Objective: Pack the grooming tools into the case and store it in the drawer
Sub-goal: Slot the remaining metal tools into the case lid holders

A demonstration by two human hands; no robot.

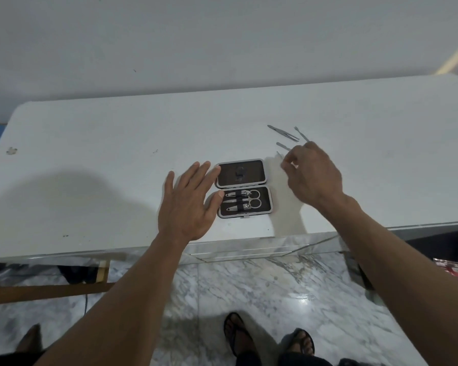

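Case [243, 188] lies opened flat near the front edge of the worktop [90, 133], around its middle; dark lining, pale rim, rounded corners; near half already holds two clippers and small scissors [242, 203] under a dark strap, far half bare but for a strap loop. Left hand [188, 202] flat, fingers straight and spread, fingertips touching the case's left edge, holding nothing. Right hand [312, 175] hovers right of the case, fingers curled toward a pinch over the loose tools; whether it has one yet I cannot tell, the knuckles hide it. Tweezers [283, 132] and a thin pusher [301, 134] lie beyond it toward the back; a third slim tool [283, 146] half hidden. All slim, flat, brushed metal on a smooth white top; likely slippery, so best pinched by the edges mid-shaft, one at a time, then slid under the strap while the left hand steadies the case.
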